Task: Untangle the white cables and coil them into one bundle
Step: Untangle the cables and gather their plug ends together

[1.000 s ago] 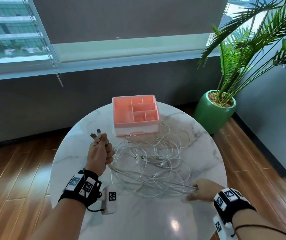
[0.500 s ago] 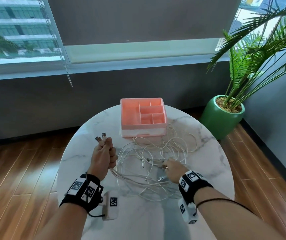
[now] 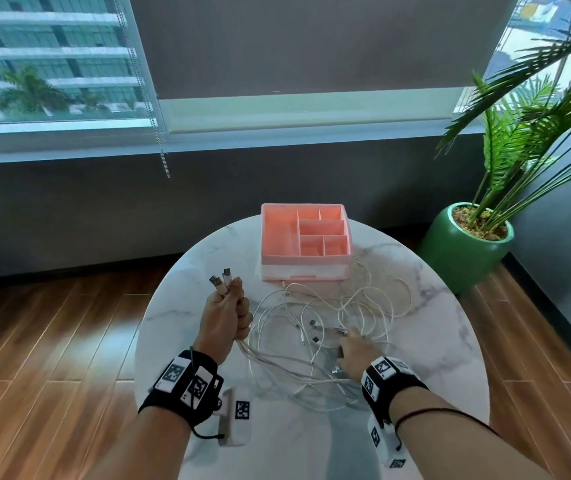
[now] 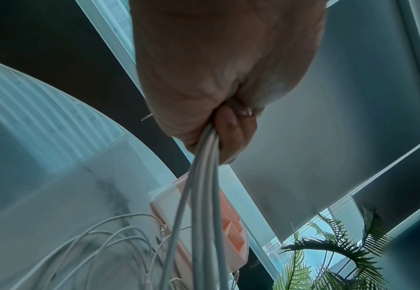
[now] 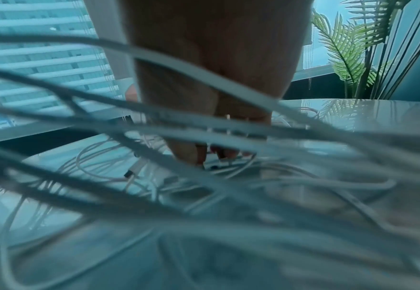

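Note:
Several white cables (image 3: 329, 317) lie in a loose tangle on the round marble table (image 3: 433, 341). My left hand (image 3: 228, 313) is raised over the table's left side and grips a bunch of cable ends, whose plugs (image 3: 221, 280) stick up above the fist. The left wrist view shows those cables (image 4: 203, 196) hanging straight down from my left hand (image 4: 228, 125). My right hand (image 3: 348, 341) reaches down into the middle of the tangle. In the right wrist view its fingertips (image 5: 191, 155) close on a cable end on the table, with blurred cables (image 5: 203, 127) crossing in front.
A pink compartment organizer (image 3: 304, 237) stands at the table's far side, just behind the cables. A palm in a green pot (image 3: 464, 251) is on the wooden floor to the right. A window and dark wall are behind.
My right hand let go of the strands it was pulling at the near right edge and moved inward to the tangle's middle. The left hand kept its hold on the plug ends.

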Action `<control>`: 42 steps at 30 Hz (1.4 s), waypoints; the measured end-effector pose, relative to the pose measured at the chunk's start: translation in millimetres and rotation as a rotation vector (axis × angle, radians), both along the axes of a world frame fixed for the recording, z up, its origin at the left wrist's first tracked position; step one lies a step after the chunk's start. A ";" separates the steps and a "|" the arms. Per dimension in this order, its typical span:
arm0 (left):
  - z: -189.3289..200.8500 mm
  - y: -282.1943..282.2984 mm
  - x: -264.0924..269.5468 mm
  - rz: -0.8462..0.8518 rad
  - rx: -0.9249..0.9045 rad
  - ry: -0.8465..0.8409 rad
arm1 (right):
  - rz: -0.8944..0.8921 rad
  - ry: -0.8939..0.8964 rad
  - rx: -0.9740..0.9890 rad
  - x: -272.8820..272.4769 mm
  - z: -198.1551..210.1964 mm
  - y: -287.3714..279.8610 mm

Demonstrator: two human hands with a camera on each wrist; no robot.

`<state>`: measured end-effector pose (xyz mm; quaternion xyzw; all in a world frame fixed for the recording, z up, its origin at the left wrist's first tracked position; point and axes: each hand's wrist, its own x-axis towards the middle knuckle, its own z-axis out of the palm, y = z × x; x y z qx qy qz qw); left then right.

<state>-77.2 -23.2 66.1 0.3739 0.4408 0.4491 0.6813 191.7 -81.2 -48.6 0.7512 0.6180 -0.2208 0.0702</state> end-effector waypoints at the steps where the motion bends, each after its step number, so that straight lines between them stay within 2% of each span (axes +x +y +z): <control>1: 0.7 0.2 1.0 -0.001 0.003 0.000 | 0.007 0.010 0.009 -0.2 -1.9 -3.2; 6: 3.2 0.8 4.0 0.000 0.022 -0.007 | 0.062 -0.005 -0.051 -4.2 7.8 -13.5; 8: 3.9 1.9 4.8 0.006 0.028 -0.011 | 0.085 0.090 -0.052 -3.8 25.6 -10.3; 12: 6.9 3.0 8.1 0.006 0.045 -0.013 | -0.052 0.371 0.245 6.8 97.5 18.1; 16: 9.2 4.5 14.2 0.011 0.045 -0.015 | -0.206 0.758 0.660 15.3 196.8 51.7; 18: 12.0 5.1 17.3 0.005 0.049 -0.018 | -0.228 0.940 0.827 12.6 251.0 56.8; 21: 17.7 4.4 21.7 -0.004 0.066 -0.020 | -0.223 1.157 0.999 3.0 312.2 55.6; 23: 20.5 4.7 24.8 -0.017 0.072 -0.023 | -0.202 1.207 1.024 -4.4 326.1 52.1; 26: 24.9 4.0 31.0 -0.032 0.069 -0.036 | -0.166 1.131 0.934 -22.0 308.8 40.0; 30: 29.8 -0.8 40.6 -0.060 0.095 -0.095 | -0.183 1.207 0.721 -50.0 238.1 24.6; 34: 32.8 -3.7 50.9 -0.069 0.095 -0.156 | -0.115 1.121 0.544 -76.7 175.2 9.8; 38: 27.5 -3.3 53.2 -0.050 0.165 -0.024 | -0.061 1.176 0.497 -97.5 152.7 0.7; 42: 25.6 -3.1 50.2 -0.002 0.149 0.031 | -0.046 1.065 0.504 -92.7 138.6 -1.5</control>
